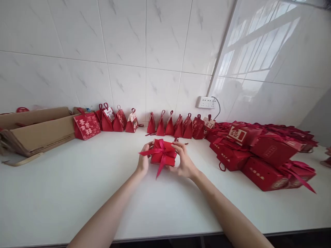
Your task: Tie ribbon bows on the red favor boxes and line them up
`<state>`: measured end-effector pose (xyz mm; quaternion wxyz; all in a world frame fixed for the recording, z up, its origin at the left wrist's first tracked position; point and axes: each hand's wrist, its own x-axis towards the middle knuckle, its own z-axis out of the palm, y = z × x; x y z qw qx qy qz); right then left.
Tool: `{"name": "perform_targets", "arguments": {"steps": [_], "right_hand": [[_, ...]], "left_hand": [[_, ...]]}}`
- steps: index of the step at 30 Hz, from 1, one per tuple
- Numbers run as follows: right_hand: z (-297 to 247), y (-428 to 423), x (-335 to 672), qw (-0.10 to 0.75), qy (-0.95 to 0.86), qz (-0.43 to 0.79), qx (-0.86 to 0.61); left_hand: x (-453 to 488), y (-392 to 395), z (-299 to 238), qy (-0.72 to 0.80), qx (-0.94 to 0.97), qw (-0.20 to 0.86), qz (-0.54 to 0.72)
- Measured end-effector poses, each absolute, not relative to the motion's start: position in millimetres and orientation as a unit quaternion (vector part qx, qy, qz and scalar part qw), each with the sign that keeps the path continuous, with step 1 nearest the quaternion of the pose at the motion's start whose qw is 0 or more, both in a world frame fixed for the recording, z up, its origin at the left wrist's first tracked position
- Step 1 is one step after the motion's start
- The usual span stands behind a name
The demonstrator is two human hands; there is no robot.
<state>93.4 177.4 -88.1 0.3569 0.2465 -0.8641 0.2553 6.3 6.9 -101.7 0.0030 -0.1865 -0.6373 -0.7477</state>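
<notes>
Between my two hands is a small red gift box (169, 159), its top tied with a dark pink ribbon (162, 151) whose ends stick out to the left and toward me. My left hand (143, 160) grips the box's left side, with fingers partly hidden behind it. On the right side, my right hand (184, 160) has its fingers on the upper edge and its thumb low near the base. The box is at the middle of the white table (77, 199); whether it touches the surface is hard to tell.
Several red triangular boxes with loop handles (169, 126) line the tiled wall. A heap of red ribboned boxes (261, 168) covers the right side. An open cardboard carton (38, 131) stands at the left. A power socket (206, 102) is on the wall.
</notes>
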Motion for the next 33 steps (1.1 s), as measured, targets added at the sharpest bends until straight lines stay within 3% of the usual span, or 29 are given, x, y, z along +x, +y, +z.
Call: {"name": "perform_targets", "arguments": {"steps": [9,15,18,23,33], "right_hand": [[-86,187,114,0.292,-0.871,0.283,0.276],[-87,186,115,0.202,-0.827,0.467,0.239],[-90,181,116,0.215,-0.807,0.518,0.184],[-90,174,114,0.250,-0.820,0.501,0.122],[-83,177,115,0.213,-0.754,0.614,0.097]], "left_hand": [[24,7,-93,-0.646,-0.281,-0.040,-0.709],[27,7,-89,-0.700,-0.283,0.037,-0.655],[29,7,-87,-0.720,-0.320,0.099,-0.608],[31,7,-88,-0.716,-0.388,0.187,-0.549],[40,9,-78,-0.719,-0.354,0.119,-0.586]]}}
